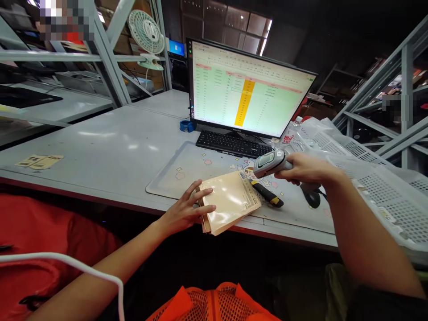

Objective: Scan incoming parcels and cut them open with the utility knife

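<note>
My left hand (189, 207) grips the left edge of a stack of cream paper packets (229, 200), fingers on top and the thumb side hidden. The packets overhang the front edge of the desk, and small print runs along their right side. In my right hand (306, 169) is a grey barcode scanner (270, 163), its head pointing left above the packets' upper right corner. A black and yellow utility knife (267, 194) lies on the patterned desk mat (174, 178), just right of the packets.
A monitor (247, 89) with a spreadsheet stands behind a black keyboard (230, 143). Beside my right wrist is a black mouse (310, 196). White perforated baskets (388, 183) line the right side. A blue tape roll (187, 126) and brown labels (40, 161) lie on the desk.
</note>
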`<state>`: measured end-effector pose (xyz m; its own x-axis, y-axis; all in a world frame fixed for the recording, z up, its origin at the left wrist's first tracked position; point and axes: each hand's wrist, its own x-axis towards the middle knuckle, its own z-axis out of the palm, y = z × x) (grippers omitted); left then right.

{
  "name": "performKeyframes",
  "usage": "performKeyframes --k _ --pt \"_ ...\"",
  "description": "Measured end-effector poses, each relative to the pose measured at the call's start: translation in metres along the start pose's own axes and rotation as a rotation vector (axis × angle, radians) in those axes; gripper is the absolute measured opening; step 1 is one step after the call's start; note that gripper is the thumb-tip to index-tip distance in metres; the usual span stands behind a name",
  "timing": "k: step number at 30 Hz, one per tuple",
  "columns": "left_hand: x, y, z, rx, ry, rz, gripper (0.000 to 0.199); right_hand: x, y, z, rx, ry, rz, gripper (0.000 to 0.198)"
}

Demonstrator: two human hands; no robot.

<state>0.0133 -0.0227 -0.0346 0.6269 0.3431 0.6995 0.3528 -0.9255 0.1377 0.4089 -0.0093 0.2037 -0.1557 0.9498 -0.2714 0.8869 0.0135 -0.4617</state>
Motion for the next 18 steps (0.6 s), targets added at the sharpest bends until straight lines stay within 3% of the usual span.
performKeyframes --k 4,10,14,18 --pt "0.004 -0.001 -0.009 -0.144 0.065 -0.146 0.067 0.03 0.026 0.021 -0.076 0.136 -0.025 0.026" --pt "0.01 -0.018 -0.018 -0.323 0.171 -0.824 0.059 0.067 0.082 0.077 -0.327 0.468 0.259 0.033" --pt "0.016 -0.026 -0.016 -0.456 0.164 -0.915 0.067 0.073 0.106 0.107 -0.334 0.517 0.42 0.051" --pt "0.02 -0.026 -0.011 -0.418 0.175 -0.943 0.068 0.077 0.109 0.087 -0.307 0.491 0.432 0.05"
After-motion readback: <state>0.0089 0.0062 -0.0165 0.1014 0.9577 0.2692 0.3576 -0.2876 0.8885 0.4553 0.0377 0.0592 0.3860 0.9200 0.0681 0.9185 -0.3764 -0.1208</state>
